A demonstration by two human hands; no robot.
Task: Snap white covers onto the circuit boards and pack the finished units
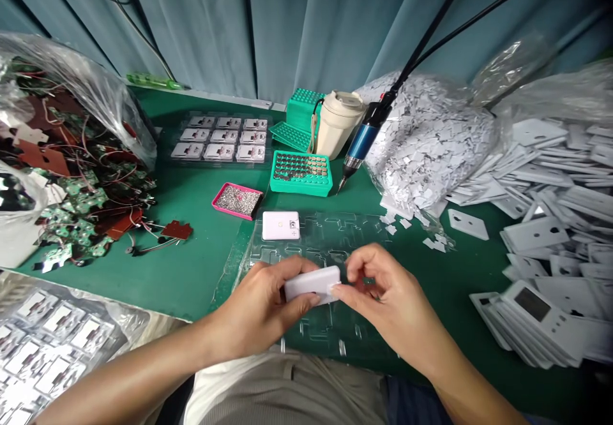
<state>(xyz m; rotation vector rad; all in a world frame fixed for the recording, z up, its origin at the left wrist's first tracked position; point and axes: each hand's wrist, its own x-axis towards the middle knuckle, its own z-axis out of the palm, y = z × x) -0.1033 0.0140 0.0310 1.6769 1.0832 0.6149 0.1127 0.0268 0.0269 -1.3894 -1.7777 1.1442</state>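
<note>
My left hand (268,297) is closed round a white plastic case (311,279), held tilted above the table with the thumb along its near edge. My right hand (383,288) is at the case's right end. Its thumb presses on the corner, over what looks like a small white piece, while the other fingers curl inward just beyond. Below the hands lies a clear plastic tray (330,240) with moulded slots. Another white case (280,226) rests flat in the tray's far left part.
Button cells fill a green holder (301,190); screws fill a pink tray (221,209). An electric screwdriver (363,142) hangs beside a cream cup (338,122). Left is a bag of circuit boards (90,201). Right are a bag of white pieces (426,138) and piled white panels (536,233).
</note>
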